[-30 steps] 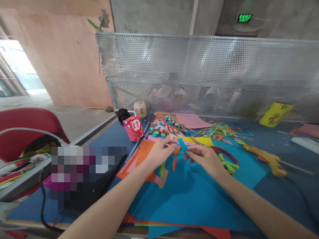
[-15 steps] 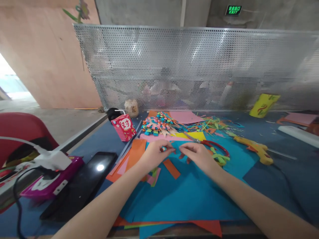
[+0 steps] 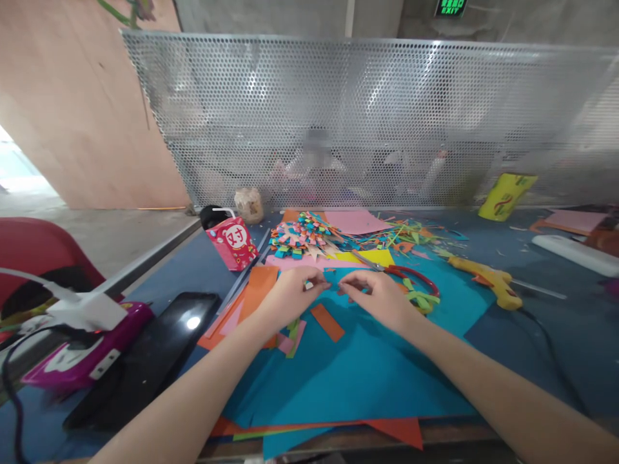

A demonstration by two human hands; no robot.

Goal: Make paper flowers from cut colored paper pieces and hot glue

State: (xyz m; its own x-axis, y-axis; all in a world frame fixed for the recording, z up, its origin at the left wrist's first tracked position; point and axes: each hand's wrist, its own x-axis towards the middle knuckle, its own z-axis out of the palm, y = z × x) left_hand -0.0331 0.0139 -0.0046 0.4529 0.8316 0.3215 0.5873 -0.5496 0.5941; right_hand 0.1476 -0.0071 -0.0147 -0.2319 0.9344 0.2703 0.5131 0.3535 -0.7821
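Nearly touching, curled left hand [image 3: 294, 291] faces curled right hand [image 3: 383, 298].

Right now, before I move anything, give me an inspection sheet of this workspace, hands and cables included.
Surface: blue tabletop, partly covered by a blue paper sheet.
Job's things: orange paper strip on the sheet, red-handled scissors, multicolored fringed paper piece.
Clutter: thin paper offcuts, pink drink box with a straw, black touchscreen device.
Hands: left hand and right hand over the sheet, fingertips close together; what they pinch is too small to tell.
Cables: black cord from the yellow glue gun; white adapter at the purple power strip.
Surroundings: perforated metal screen behind, lit exit sign, red chair at left.
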